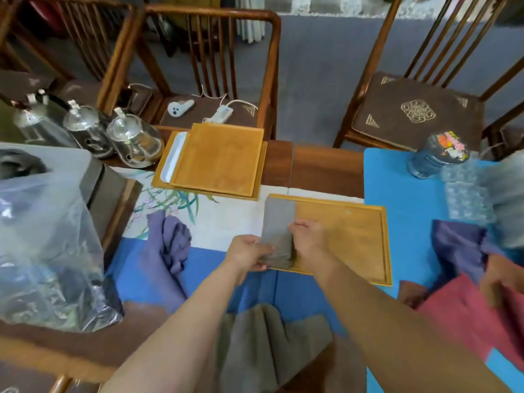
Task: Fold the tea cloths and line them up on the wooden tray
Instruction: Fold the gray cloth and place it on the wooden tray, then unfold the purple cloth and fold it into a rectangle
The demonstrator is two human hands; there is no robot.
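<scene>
A folded grey tea cloth (278,219) lies at the left end of the wooden tray (348,239). My left hand (249,252) grips its near left corner, and my right hand (307,236) pinches its near right edge. An unfolded purple cloth (167,248) lies crumpled to the left on the blue mat. A loose grey-brown cloth (269,338) lies near me between my forearms. A dark blue cloth (459,248) and a red cloth (465,313) lie to the right.
A stack of wooden trays (218,163) sits behind, with glass teapots (133,140) at its left. A plastic bag (45,251) fills the left side. Another person's hand (502,282) holds the red cloth at right. A bottle (436,157) and bubble wrap (467,194) stand far right.
</scene>
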